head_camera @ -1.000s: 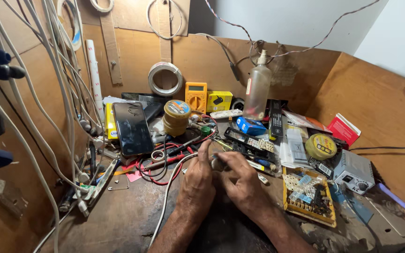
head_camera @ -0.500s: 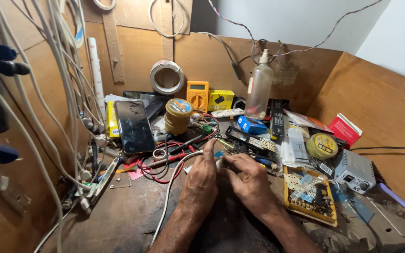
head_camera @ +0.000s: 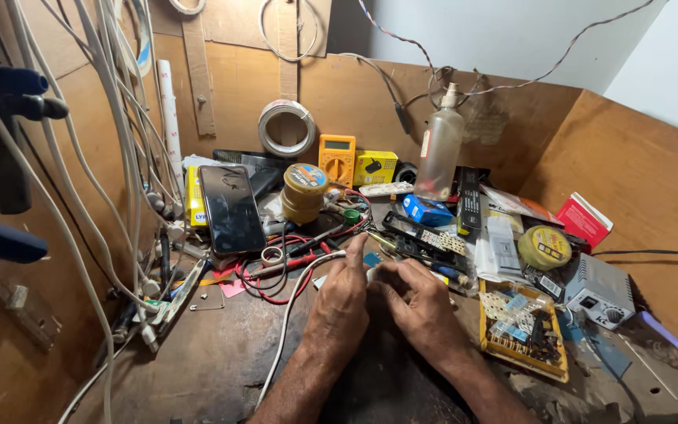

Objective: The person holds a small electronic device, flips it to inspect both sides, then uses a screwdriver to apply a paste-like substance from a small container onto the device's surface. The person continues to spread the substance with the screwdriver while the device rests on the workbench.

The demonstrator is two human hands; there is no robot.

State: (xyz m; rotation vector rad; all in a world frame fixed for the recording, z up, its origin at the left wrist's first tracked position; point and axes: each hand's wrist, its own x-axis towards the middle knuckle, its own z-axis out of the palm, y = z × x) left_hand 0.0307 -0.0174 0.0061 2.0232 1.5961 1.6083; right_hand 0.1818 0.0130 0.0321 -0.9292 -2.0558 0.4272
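A small pale part (head_camera: 371,274), mostly hidden, sits pinched between the fingertips of both hands at bench centre. Left hand (head_camera: 340,302) closes on it from 9 o'clock, index finger raised; right hand (head_camera: 417,302) from 3 o'clock. A white cable (head_camera: 288,314) passes at 9 o'clock, a yellow parts tray (head_camera: 486,339) at 3 o'clock.

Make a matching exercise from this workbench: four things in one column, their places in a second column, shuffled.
Things:
1. smartphone
2. clear spray bottle
3. yellow parts tray
4. wire coil

Places:
A. hanging on the back wall
B. just right of the right hand
C. leaning, left of the round tin
D. standing at the back, right of the orange multimeter

Pairs: 1-C, 2-D, 3-B, 4-A
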